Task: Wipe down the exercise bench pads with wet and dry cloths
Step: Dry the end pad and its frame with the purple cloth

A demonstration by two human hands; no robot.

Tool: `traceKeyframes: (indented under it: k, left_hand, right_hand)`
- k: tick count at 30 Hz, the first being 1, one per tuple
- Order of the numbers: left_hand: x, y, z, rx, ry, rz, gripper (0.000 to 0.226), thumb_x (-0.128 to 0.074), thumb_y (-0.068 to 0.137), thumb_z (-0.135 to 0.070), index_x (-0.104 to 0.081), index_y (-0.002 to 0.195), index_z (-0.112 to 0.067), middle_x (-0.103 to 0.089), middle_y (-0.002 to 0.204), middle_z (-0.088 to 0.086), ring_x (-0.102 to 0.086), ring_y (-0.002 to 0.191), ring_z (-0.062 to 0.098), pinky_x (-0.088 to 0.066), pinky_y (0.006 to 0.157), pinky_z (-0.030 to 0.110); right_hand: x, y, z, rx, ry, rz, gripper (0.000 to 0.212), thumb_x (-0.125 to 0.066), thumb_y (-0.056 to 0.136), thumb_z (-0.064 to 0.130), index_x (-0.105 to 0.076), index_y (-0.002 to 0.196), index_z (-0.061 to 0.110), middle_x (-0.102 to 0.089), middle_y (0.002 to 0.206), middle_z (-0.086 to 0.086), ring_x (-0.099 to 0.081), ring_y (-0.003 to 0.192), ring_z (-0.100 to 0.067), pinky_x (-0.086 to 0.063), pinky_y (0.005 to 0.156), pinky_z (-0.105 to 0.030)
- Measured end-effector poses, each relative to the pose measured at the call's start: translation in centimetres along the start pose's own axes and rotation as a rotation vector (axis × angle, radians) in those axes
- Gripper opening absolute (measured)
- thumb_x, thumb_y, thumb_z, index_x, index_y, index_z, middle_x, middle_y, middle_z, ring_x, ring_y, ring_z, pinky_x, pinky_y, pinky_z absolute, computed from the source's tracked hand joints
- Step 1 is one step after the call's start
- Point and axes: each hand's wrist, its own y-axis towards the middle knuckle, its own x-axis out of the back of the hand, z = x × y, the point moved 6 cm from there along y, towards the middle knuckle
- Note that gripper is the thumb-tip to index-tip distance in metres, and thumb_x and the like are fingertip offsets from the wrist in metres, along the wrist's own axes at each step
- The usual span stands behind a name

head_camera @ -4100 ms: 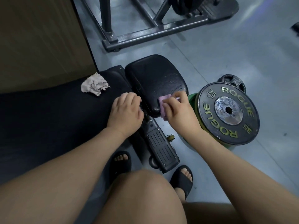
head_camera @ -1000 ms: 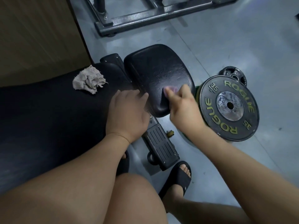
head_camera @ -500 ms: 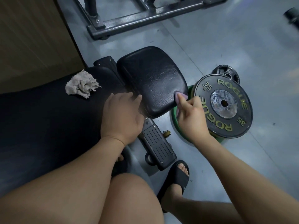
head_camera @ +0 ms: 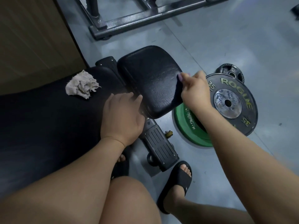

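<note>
The small black seat pad (head_camera: 150,80) sits ahead of the long black bench pad (head_camera: 48,120). My right hand (head_camera: 195,91) grips a pink cloth (head_camera: 180,77) and holds it against the seat pad's right edge; only a small bit of the cloth shows past my fingers. My left hand (head_camera: 122,115) rests flat on the long pad's end, fingers reaching the gap beside the seat pad. A crumpled beige cloth (head_camera: 80,85) lies loose on the long pad to the left.
A black ROGUE weight plate (head_camera: 233,102) lies on a green plate (head_camera: 189,126) on the floor right of the seat pad, with a smaller plate (head_camera: 231,72) behind. A steel rack base (head_camera: 145,18) crosses the floor ahead. The bench's foot (head_camera: 160,147) is by my sandals.
My right hand has slid the pink cloth along the seat pad's right edge, from the near corner farther up. My left hand has stayed on the long pad.
</note>
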Motion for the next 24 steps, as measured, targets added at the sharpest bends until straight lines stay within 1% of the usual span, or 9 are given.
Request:
traceKeyframes:
  k: [2,6,9,11,13,16,18,20,24]
  left_hand:
    - [0.0,0.0,0.0,0.002,0.007,0.008,0.052,-0.048,0.089,-0.032,-0.062,0.138,-0.024,-0.057,0.138,0.005,-0.046,0.13,0.027,-0.027,0.12,0.051]
    - [0.0,0.0,0.1,0.007,0.014,0.023,0.052,-0.05,0.089,-0.033,-0.062,0.138,-0.025,-0.056,0.138,0.004,-0.046,0.131,0.025,-0.027,0.12,0.05]
    - [0.0,0.0,0.1,0.017,0.008,0.029,0.052,-0.049,0.088,-0.034,-0.062,0.138,-0.026,-0.056,0.138,0.003,-0.045,0.131,0.024,-0.026,0.12,0.05]
    - [0.0,0.0,0.1,0.013,0.005,0.024,0.052,-0.049,0.088,-0.034,-0.063,0.138,-0.026,-0.057,0.137,0.003,-0.046,0.13,0.025,-0.027,0.12,0.05]
    - [0.0,0.0,0.1,0.015,0.007,0.022,0.052,-0.049,0.088,-0.033,-0.063,0.138,-0.026,-0.057,0.136,0.003,-0.046,0.129,0.025,-0.026,0.121,0.049]
    - [0.0,0.0,0.1,0.018,0.0,0.016,0.052,-0.047,0.088,-0.033,-0.063,0.137,-0.025,-0.058,0.135,0.003,-0.047,0.128,0.026,-0.026,0.121,0.049]
    - [0.0,0.1,0.1,0.019,-0.004,0.026,0.053,-0.046,0.088,-0.034,-0.063,0.137,-0.025,-0.058,0.136,0.003,-0.047,0.128,0.026,-0.027,0.12,0.049]
    - [-0.2,0.1,0.2,0.02,-0.006,0.041,0.053,-0.046,0.089,-0.034,-0.063,0.138,-0.025,-0.057,0.138,0.004,-0.047,0.13,0.026,-0.026,0.121,0.05]
    - [-0.3,0.1,0.4,0.011,-0.002,0.049,0.053,-0.048,0.088,-0.034,-0.062,0.139,-0.025,-0.057,0.139,0.004,-0.046,0.131,0.026,-0.026,0.121,0.051]
  right_hand:
    - [-1.1,2.7,1.4,0.064,-0.044,0.048,0.024,-0.052,0.101,0.017,-0.075,0.109,0.018,-0.039,0.097,-0.008,-0.054,0.086,-0.033,-0.041,0.082,-0.026]
    - [-3.0,7.9,3.6,0.085,-0.037,0.102,0.026,-0.05,0.105,0.021,-0.075,0.107,0.015,-0.036,0.099,-0.008,-0.056,0.086,-0.035,-0.031,0.077,-0.019]
    - [-2.8,8.5,3.8,0.083,-0.023,0.134,0.028,-0.051,0.106,0.027,-0.075,0.118,0.019,-0.037,0.1,-0.009,-0.058,0.088,-0.036,-0.032,0.078,-0.019]
    - [-1.8,6.5,3.0,0.111,-0.017,0.105,0.028,-0.053,0.106,0.026,-0.074,0.123,0.021,-0.037,0.098,-0.009,-0.058,0.082,-0.035,-0.035,0.081,-0.019]
    - [-0.7,3.2,1.7,0.116,0.005,0.093,0.027,-0.055,0.105,0.024,-0.073,0.124,0.022,-0.039,0.097,-0.01,-0.053,0.078,-0.027,-0.036,0.084,-0.017]
    - [0.7,-0.8,0.1,0.047,0.076,0.099,0.028,-0.059,0.104,0.023,-0.071,0.128,0.022,-0.044,0.098,-0.009,-0.053,0.082,-0.017,-0.04,0.093,-0.017]
    - [0.9,-1.2,-0.1,0.024,0.083,0.104,0.028,-0.059,0.103,0.022,-0.071,0.129,0.02,-0.044,0.097,-0.009,-0.055,0.084,-0.018,-0.043,0.097,-0.021]
    - [0.5,0.5,0.7,0.033,0.056,0.094,0.027,-0.057,0.104,0.022,-0.072,0.127,0.019,-0.045,0.099,-0.013,-0.057,0.086,-0.027,-0.046,0.097,-0.028]
    - [-1.4,5.8,3.6,0.071,0.02,0.083,0.029,-0.052,0.107,0.028,-0.074,0.123,0.019,-0.039,0.1,-0.01,-0.047,0.08,-0.024,-0.029,0.081,-0.014]
